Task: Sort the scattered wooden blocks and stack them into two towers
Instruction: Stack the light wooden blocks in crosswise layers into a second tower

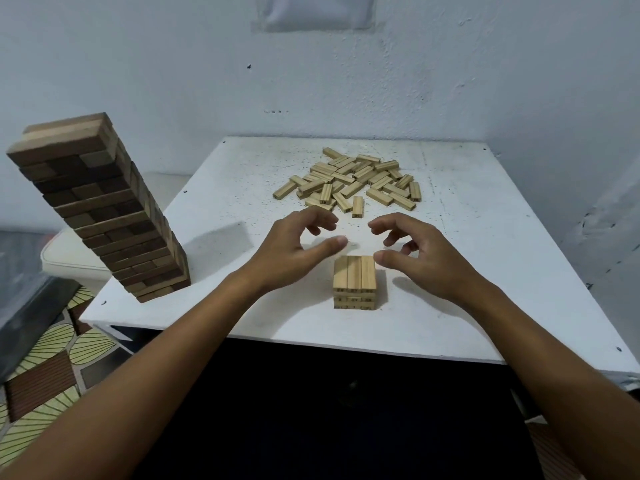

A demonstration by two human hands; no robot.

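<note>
1. Both hands hover over the short pale wooden block stack [355,282] on the white square table [485,271]: left hand [294,249] and right hand [420,252], fingers loosely curled, apart, holding nothing.
2. Scattered pale wooden blocks [353,181] lie beyond.
3. Tall dark wooden block tower [100,209] stands far left.

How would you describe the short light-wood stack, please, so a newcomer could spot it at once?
On the white table, look near the front edge, between the left hand and right hand. The short light stack stands there, three pale blocks wide, unlike the tall dark tower and loose pile.
</note>
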